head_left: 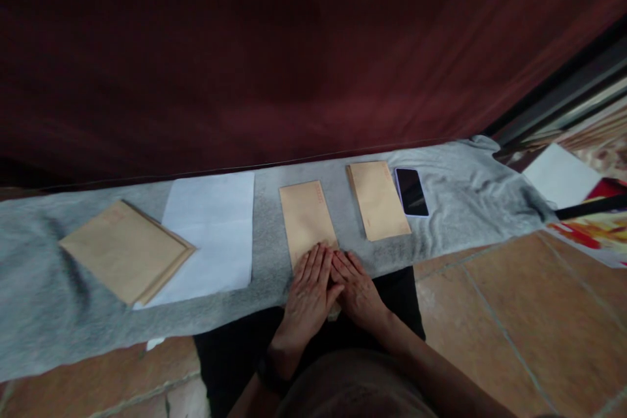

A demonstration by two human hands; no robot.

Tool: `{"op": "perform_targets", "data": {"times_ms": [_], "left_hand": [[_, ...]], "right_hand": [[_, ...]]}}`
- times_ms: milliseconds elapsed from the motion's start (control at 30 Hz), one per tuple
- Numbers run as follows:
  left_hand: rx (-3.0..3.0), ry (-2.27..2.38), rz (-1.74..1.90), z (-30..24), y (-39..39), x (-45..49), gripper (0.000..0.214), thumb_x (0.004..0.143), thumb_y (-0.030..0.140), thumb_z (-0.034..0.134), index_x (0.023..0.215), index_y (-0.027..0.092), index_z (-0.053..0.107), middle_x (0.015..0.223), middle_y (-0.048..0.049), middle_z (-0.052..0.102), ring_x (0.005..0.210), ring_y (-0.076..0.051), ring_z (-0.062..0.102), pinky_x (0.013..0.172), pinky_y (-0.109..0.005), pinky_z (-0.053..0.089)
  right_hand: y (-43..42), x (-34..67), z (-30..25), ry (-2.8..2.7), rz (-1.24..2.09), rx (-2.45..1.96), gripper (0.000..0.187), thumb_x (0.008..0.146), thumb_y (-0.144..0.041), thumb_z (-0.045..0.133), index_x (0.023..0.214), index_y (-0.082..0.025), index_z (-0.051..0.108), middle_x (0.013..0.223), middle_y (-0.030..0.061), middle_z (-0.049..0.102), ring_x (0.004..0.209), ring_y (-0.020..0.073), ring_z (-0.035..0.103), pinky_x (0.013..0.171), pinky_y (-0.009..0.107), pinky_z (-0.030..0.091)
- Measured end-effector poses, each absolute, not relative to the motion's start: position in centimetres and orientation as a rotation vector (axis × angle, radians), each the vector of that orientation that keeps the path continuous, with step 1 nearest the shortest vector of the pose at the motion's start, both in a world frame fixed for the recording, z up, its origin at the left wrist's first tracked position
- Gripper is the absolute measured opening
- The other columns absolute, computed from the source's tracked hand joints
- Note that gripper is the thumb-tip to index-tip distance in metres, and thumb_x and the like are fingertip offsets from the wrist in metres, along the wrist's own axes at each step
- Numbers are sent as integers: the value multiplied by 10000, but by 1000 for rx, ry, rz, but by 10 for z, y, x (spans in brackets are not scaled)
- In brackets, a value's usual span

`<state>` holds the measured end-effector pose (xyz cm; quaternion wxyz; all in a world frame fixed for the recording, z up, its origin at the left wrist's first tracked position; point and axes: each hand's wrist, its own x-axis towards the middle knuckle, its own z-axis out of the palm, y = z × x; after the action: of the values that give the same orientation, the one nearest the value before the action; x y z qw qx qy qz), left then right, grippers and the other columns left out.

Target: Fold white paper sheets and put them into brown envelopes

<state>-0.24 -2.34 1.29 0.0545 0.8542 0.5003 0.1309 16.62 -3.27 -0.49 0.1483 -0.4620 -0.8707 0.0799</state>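
A brown envelope (306, 217) lies on the grey cloth (455, 202) straight ahead of me. My left hand (307, 297) lies flat on its near end, fingers stretched out together. My right hand (358, 290) rests beside it, fingers flat and overlapping the left hand's edge, pressing the same near end. A second brown envelope (377, 199) lies to the right, apart from both hands. At the left a stack of brown envelopes (126, 250) partly overlaps a white sheet of paper (211, 235).
A dark phone (411, 191) lies screen up beside the second envelope. A dark red curtain (294, 52) hangs behind the cloth. Tiled floor (514, 313) stretches to the right, with a white sheet (561, 174) and colourful printed paper (595, 232) at the far right.
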Motion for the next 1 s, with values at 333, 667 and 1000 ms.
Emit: {"op": "perform_targets", "data": {"times_ms": [333,667,1000], "left_hand": [[2629,1505,312,14,-26,-5,840,961,558,487,1583,67,205,1647,-182,279,1540,-277,229,1249,-452,260],[2604,1528,226,18,-31,-11,842,961,537,500,1593,81,182,1668,-165,218,1555,-265,174,1268,-454,223],[2593,1595,334,13,-37,-22,860,959,529,500,1610,110,124,1653,-154,273,1541,-267,234,1258,-436,254]], "right_hand": [[-37,175,1,-2516,223,-1355,690,902,-142,501,1569,-99,331,1587,129,419,1486,266,342,1255,511,227],[-37,177,13,-2470,284,-1420,645,995,-171,460,1609,-178,259,1601,93,397,1469,256,382,1239,492,256],[-36,179,18,-2402,289,-1479,539,1050,-235,426,1580,-198,336,1574,83,445,1458,249,406,1232,491,284]]}}
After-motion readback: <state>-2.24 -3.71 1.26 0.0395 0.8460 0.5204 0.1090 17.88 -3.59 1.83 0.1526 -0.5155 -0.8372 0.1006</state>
